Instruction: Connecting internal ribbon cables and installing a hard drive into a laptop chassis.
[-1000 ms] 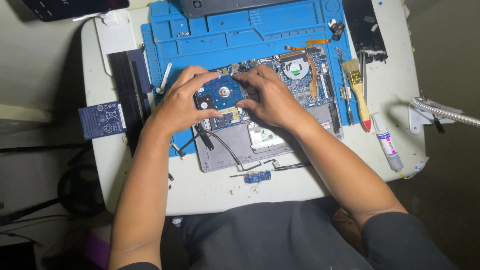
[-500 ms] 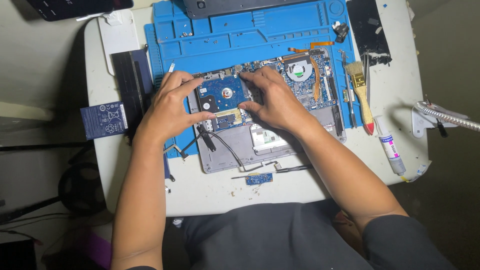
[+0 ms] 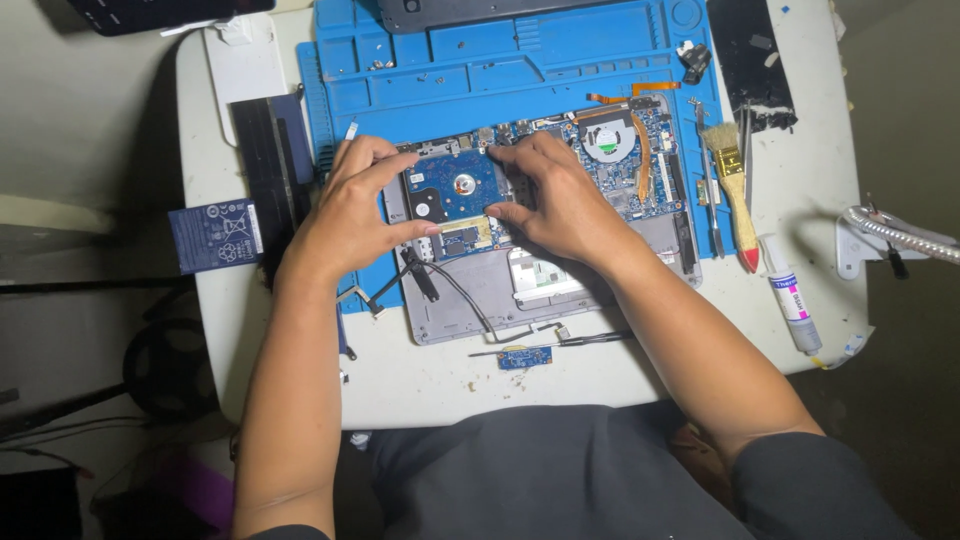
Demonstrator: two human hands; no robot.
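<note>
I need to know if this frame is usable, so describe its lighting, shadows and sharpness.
Head view: even overhead light on the white table and blue mat; surroundings fall to near black. Left hand and right hand cast soft shadows over the hard drive. Focus is fairly sharp, without obvious motion blur; small board parts stay unreadable.

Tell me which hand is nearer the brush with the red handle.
Right. The right hand rests on the open laptop, left of the brush with circuit board between; the left hand lies farther left, beyond the hard drive.
</note>
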